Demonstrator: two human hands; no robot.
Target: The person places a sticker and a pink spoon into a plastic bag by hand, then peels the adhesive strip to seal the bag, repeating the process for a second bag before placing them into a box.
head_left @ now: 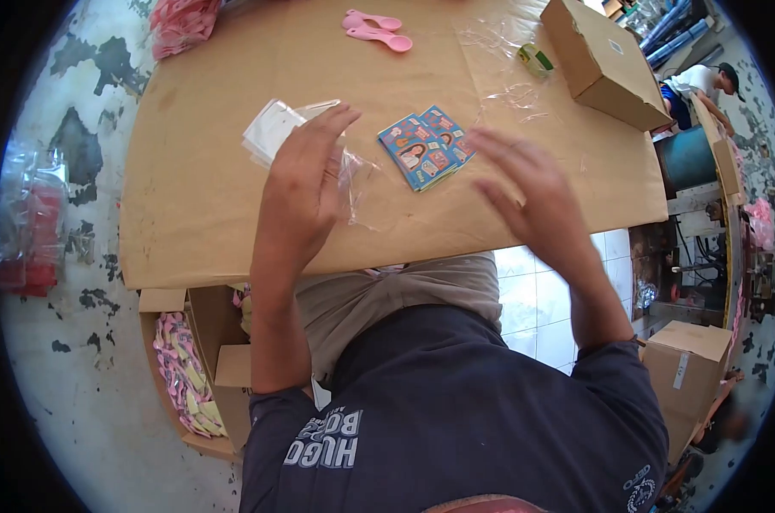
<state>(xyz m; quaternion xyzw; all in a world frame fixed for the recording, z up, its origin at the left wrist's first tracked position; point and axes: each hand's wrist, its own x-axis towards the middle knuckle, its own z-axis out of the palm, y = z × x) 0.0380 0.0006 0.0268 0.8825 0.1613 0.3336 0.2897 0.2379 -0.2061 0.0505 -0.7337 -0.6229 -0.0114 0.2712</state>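
Note:
My left hand (300, 184) is over a small stack of clear plastic bags (274, 128), its fingers stretched out and lying close together. A loose clear plastic piece (350, 192) shows beside its thumb, partly hidden by the hand. To the right, my right hand (528, 179) is open and slightly blurred, thumb and fingers apart. Its fingertips are at the right edge of a small pile of blue printed cards (426, 150), which lies on the brown-covered table between my hands.
Pink plastic spoons (379, 32) and a pink bundle (184, 26) lie at the back. A tape roll (535, 60) sits among clear plastic scraps near a cardboard box (605, 64). An open carton of pink and yellow packets (186, 372) stands below left. Another person (704, 85) is at far right.

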